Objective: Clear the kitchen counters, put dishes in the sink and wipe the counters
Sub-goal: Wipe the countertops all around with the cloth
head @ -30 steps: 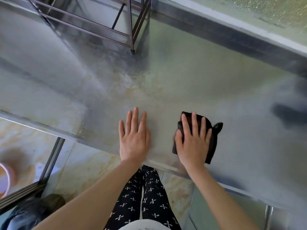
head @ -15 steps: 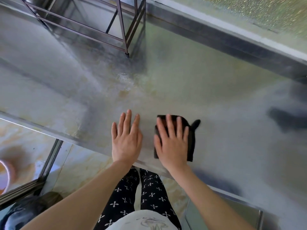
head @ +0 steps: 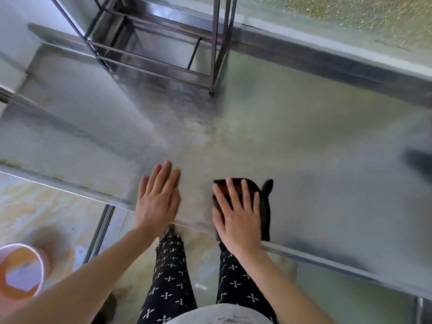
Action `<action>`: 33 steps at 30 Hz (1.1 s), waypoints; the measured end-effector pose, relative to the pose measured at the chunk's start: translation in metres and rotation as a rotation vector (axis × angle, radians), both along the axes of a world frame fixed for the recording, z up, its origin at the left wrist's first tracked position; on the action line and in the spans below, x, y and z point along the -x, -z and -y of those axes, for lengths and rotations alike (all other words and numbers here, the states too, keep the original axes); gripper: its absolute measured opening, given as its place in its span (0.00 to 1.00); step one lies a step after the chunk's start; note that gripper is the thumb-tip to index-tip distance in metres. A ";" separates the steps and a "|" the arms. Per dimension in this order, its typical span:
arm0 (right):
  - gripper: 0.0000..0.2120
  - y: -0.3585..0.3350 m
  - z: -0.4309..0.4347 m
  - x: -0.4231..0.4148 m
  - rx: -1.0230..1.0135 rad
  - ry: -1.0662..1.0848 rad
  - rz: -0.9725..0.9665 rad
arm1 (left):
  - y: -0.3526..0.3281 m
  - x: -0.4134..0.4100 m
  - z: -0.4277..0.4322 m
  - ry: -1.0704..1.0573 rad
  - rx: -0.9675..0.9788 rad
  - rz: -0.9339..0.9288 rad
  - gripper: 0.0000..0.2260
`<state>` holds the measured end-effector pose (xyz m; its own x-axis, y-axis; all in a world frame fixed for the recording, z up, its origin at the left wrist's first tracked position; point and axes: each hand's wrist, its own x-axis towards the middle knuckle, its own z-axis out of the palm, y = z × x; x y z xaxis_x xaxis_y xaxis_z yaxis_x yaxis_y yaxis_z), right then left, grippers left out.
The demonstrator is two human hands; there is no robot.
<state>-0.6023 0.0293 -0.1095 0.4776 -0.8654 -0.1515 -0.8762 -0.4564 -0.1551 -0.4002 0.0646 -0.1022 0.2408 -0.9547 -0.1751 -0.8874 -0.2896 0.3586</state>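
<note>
A stainless steel counter fills most of the view, with a yellowish stained patch near its middle. A black cloth lies flat at the counter's front edge. My right hand presses down on it with straight, spread fingers, the heel of the hand at the edge. My left hand rests flat on the bare steel to the left of the cloth, fingers straight and together, holding nothing.
A dark metal rack stands on the counter at the back left, one foot near the stained patch. A raised steel ledge runs along the back. An orange and white bucket sits on the floor at lower left.
My right hand has slid the black cloth leftward and back toward the front edge of the counter. My left hand has stayed flat on the steel.
</note>
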 end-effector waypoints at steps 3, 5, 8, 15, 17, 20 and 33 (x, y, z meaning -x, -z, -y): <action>0.23 0.003 0.009 0.012 0.026 -0.036 -0.029 | -0.002 -0.053 0.004 0.036 -0.009 0.034 0.24; 0.23 0.003 0.015 0.011 0.045 0.234 -0.051 | 0.000 -0.084 0.009 0.078 -0.024 0.072 0.25; 0.24 0.000 0.003 -0.036 0.055 0.540 -0.019 | 0.005 -0.118 0.017 0.195 -0.020 0.106 0.24; 0.23 0.005 -0.035 -0.099 0.045 0.138 0.014 | 0.012 -0.126 0.019 0.263 0.018 0.101 0.23; 0.23 0.007 -0.022 -0.083 0.063 0.225 -0.029 | 0.014 -0.128 0.019 0.283 0.010 0.114 0.23; 0.24 0.005 -0.006 -0.085 0.075 0.525 -0.038 | 0.017 -0.128 0.021 0.298 0.006 0.118 0.23; 0.24 0.006 0.026 -0.100 0.097 0.434 -0.024 | 0.018 -0.130 0.020 0.312 -0.016 0.128 0.23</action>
<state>-0.5024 0.0029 -0.1151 0.0641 -0.9958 -0.0661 -0.9926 -0.0567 -0.1073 -0.2700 0.0450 -0.1198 -0.0416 -0.9831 -0.1783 -0.9717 -0.0018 0.2363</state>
